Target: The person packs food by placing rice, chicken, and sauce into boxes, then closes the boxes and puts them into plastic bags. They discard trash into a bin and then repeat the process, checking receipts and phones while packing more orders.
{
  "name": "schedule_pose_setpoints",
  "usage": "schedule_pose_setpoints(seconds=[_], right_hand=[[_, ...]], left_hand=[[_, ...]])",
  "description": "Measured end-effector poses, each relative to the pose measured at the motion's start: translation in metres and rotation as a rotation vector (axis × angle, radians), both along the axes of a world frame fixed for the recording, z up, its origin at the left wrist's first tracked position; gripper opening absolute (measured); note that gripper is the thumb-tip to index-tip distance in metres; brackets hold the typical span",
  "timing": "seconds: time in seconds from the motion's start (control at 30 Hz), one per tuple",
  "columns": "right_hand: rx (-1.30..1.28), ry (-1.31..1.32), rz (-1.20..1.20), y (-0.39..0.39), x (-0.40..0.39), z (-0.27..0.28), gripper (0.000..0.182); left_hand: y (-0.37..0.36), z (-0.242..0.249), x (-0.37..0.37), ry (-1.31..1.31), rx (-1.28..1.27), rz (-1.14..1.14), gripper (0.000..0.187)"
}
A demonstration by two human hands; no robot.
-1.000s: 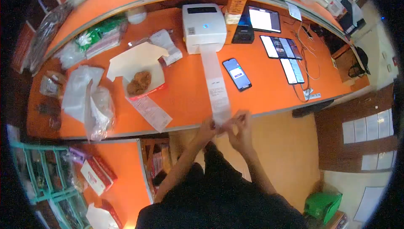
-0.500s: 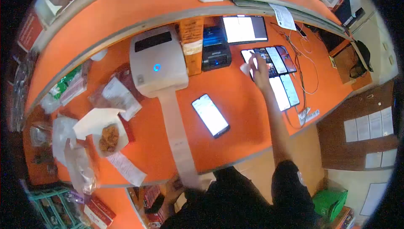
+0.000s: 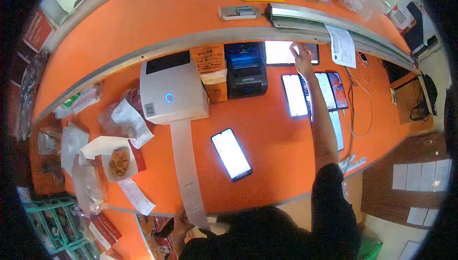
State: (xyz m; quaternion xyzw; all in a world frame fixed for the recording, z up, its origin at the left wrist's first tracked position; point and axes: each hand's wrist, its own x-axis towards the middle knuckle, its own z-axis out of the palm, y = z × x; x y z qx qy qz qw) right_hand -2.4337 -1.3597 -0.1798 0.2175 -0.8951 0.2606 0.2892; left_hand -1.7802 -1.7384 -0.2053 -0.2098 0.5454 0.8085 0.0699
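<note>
My right hand (image 3: pixel 301 58) reaches over the lit screen of a tablet (image 3: pixel 279 53) that leans at the back of the orange table. Its fingers are bent and slightly apart, with nothing visible in them. Just below, my forearm passes over several lit phones, among them a left phone (image 3: pixel 295 95), a right phone (image 3: pixel 339 90) and a lower phone (image 3: pixel 337 128). My left hand (image 3: pixel 181 229) is low, at the table's front edge beside the end of a long paper strip (image 3: pixel 186 174). Dimness and blur hide its fingers. A separate lit phone (image 3: pixel 232 155) lies mid-table.
The strip comes from a white label printer (image 3: pixel 174 88); a black printer (image 3: pixel 246 71) stands to its right. At left are fried food (image 3: pixel 119 161) in an opened paper box, a receipt (image 3: pixel 137 197) and plastic bags. Cables (image 3: pixel 353 97) run along the right side.
My right hand has moved from over the group of phones up to the tablet. The left phone of that group now shows more fully. The camera view has shifted slightly.
</note>
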Motion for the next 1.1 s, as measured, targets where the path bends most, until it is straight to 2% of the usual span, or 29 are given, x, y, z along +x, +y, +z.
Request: schedule_pose_setpoints(seconds=[0.07,0.2,0.23,0.27,0.3,0.37,0.4,0.47,0.5,0.53,0.57,0.6,0.63,0.67,0.73,0.77,0.8,0.83,0.87,0.93,1.03,1.07,1.1], right_hand=[[0.106,0.14,-0.047,0.001,-0.005,-0.008,0.02],[0.016,-0.069,0.086,0.013,-0.008,-0.005,0.025],[0.049,-0.099,0.002,0.012,0.001,0.004,0.025],[0.038,-0.04,-0.034,0.012,0.014,0.012,0.023],[0.001,0.05,0.039,0.009,0.031,0.017,0.023],[-0.223,-0.033,0.142,-0.007,0.082,0.049,0.017],[-0.406,-0.218,0.178,-0.02,0.116,0.068,0.012],[-0.456,-0.454,0.3,-0.028,0.165,0.07,0.013],[-0.531,-0.482,0.193,-0.064,0.213,0.102,0.013],[-0.486,-0.574,0.483,-0.075,0.226,0.097,0.016],[-0.402,-0.614,0.662,-0.097,0.255,0.103,0.018],[-0.648,-0.8,0.547,-0.134,0.29,0.087,0.021],[-0.784,-1.05,0.71,-0.168,0.318,0.098,0.028],[-0.661,-1.255,0.799,-0.208,0.351,0.093,0.025],[-0.095,-0.806,1.013,-0.277,0.431,0.068,0.018],[-0.231,-1.245,1.101,-0.312,0.474,0.063,0.025],[-0.263,-1.165,1.269,-0.349,0.529,0.076,0.029],[-0.254,-1.214,1.383,-0.387,0.572,0.078,0.028],[-0.248,-1.265,1.491,-0.42,0.609,0.074,0.026],[-0.082,-1.13,1.567,-0.489,0.67,0.034,0.026],[-0.163,-1.01,1.637,-0.601,0.76,0.017,0.031],[-0.154,-0.992,1.647,-0.644,0.785,0.009,0.032],[-0.265,-0.853,1.704,-0.688,0.808,0.003,0.03]], left_hand=[[0.0,0.003,0.0,-0.006,-0.003,0.004,0.066],[0.003,0.004,0.004,-0.003,-0.006,0.017,0.061],[0.004,0.002,0.001,-0.002,-0.003,0.011,0.059],[0.004,0.003,0.003,0.005,-0.005,0.016,0.058],[0.006,0.002,0.002,0.013,-0.001,0.02,0.056],[0.005,0.003,0.0,0.034,0.006,0.018,0.054],[0.005,0.004,0.001,0.049,0.012,0.009,0.053],[0.007,0.006,0.004,0.08,0.017,-0.013,0.05],[0.007,0.008,0.009,0.101,0.013,-0.021,0.049],[0.009,0.008,0.01,0.136,0.026,-0.054,0.048],[0.009,0.009,0.015,0.174,0.038,-0.074,0.046],[0.009,0.007,0.021,0.211,0.022,-0.078,0.045],[0.007,0.004,0.03,0.241,-0.031,-0.062,0.044],[0.009,-0.005,0.043,0.256,-0.156,-0.016,0.045],[0.003,-0.034,0.075,0.247,-0.408,0.037,0.045],[0.002,-0.051,0.093,0.224,-0.534,0.048,0.044],[-0.005,-0.037,0.112,0.107,-0.519,0.096,0.043],[-0.012,-0.021,0.13,-0.008,-0.496,0.146,0.041],[-0.019,-0.025,0.156,0.054,-0.518,0.248,0.041],[-0.037,-0.04,0.214,0.143,-0.595,0.409,0.04],[-0.071,-0.045,0.3,0.125,-0.775,0.538,0.039],[-0.081,-0.044,0.323,-0.005,-0.71,0.651,0.037],[-0.089,-0.036,0.345,-0.135,-0.638,0.758,0.036]])
